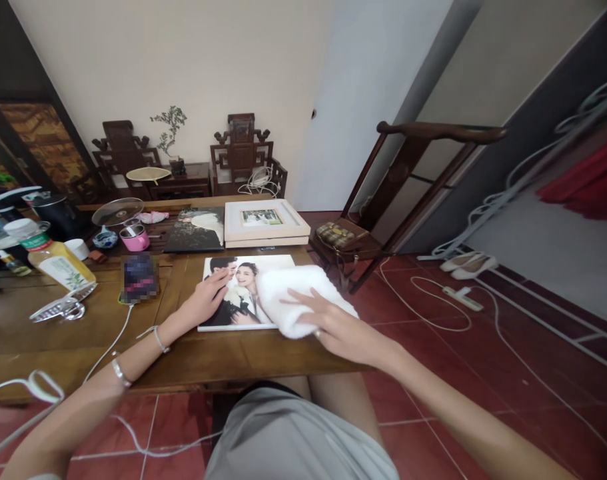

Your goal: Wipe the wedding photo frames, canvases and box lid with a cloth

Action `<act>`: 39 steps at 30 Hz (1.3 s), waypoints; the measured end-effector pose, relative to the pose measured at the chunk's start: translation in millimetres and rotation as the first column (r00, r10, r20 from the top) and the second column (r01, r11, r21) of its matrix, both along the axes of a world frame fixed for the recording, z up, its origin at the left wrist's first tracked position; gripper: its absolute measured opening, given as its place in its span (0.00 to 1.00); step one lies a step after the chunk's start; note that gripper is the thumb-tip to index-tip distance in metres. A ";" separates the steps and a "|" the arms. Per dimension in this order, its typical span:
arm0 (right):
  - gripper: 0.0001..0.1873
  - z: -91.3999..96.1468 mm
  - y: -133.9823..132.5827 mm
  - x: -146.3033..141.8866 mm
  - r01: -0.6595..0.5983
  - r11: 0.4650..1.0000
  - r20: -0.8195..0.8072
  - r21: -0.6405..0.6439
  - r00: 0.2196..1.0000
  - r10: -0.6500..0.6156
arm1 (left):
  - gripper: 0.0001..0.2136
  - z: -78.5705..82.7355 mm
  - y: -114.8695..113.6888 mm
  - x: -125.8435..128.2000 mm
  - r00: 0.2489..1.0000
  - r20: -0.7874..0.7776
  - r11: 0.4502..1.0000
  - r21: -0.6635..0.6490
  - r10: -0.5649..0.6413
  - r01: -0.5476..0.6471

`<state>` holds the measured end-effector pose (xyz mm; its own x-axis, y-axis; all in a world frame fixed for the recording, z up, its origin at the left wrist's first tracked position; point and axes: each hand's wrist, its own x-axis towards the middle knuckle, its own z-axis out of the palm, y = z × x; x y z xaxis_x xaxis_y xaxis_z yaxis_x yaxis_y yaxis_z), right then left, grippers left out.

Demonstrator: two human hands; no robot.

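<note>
A photo print (236, 293) of a couple lies flat near the front edge of the wooden table (83, 333). My left hand (206, 299) rests flat on the print's left side, fingers stretched out. My right hand (328, 323) lies palm down with spread fingers on a folded white cloth (293, 293), which covers the right part of the print.
Behind the print lie a dark photo album (196, 230) and a white framed photo box (263, 223). A phone (139, 278), pink cup (134, 238), bottle (58, 260) and cables sit at the left. A wooden rack (408, 173) stands at the right over red floor tiles.
</note>
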<state>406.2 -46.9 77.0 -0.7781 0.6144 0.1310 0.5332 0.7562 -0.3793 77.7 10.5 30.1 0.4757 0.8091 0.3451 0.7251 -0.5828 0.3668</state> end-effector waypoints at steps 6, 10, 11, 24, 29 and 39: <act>0.35 14.4 -23.5 -1.9 -0.115 0.993 0.062 -0.033 0.991 0.117 | 0.21 -1.0 1.2 0.3 1.000 0.011 1.000 0.002 -0.012 0.012; 0.33 1.9 11.2 -4.1 -0.100 0.995 0.030 0.027 0.995 0.099 | 0.21 -1.3 1.3 -0.2 1.000 0.003 1.000 -0.005 -0.019 0.019; 0.31 -1.7 23.2 -4.7 -0.086 0.995 0.016 0.044 0.996 0.085 | 0.21 -1.4 1.4 -0.4 1.000 -0.002 1.000 -0.006 -0.018 0.018; 0.29 -17.4 108.1 -12.0 0.022 0.992 -0.050 0.121 0.999 -0.016 | 0.20 -5.2 3.4 -1.5 1.000 -0.018 1.000 0.007 -0.002 0.002; 0.30 -13.3 60.1 -13.9 -0.002 0.993 -0.004 0.114 1.000 0.002 | 0.20 -4.9 2.6 -0.8 1.000 -0.003 1.000 0.018 -0.003 0.003; 0.31 8.6 -26.1 -9.2 -0.120 0.992 0.137 0.033 0.984 0.114 | 0.20 -5.2 2.5 -0.7 1.000 -0.021 1.000 0.020 -0.007 0.007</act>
